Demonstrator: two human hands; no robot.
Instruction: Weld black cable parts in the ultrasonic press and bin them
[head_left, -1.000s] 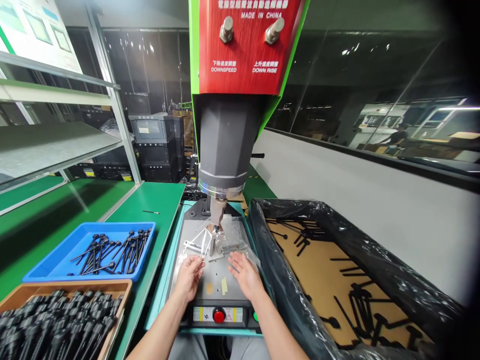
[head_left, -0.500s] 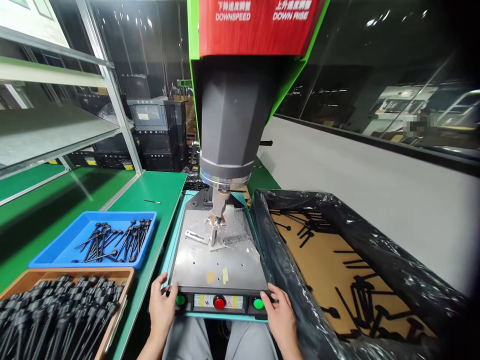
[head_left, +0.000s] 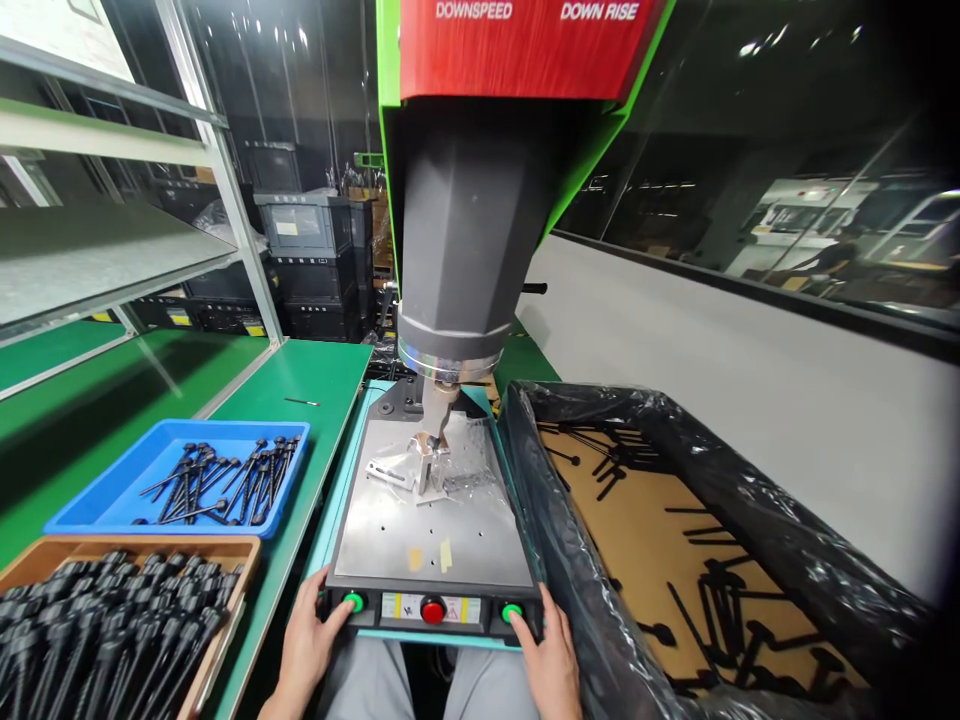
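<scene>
My left hand lies at the left front corner of a press machine's base, its thumb on a green button and its fingers spread along the side. At the opposite corner my right hand has its thumb on the other green button, fingers stretched along the edge. Between them sits a red button. Farther back, the machine's metal tool tip points down at a small metal fixture on the steel plate. Clear plastic film lies around the fixture; any part under the tip is hard to make out.
On the left, a blue tray and a brown tray hold many black long-stemmed parts. A box lined with black plastic on the right holds similar parts on cardboard. The machine head hangs above the plate.
Both thumbs have come down onto the green buttons, and the fingers now rest against the base's sides. The view has shifted slightly; the trays look unchanged.
</scene>
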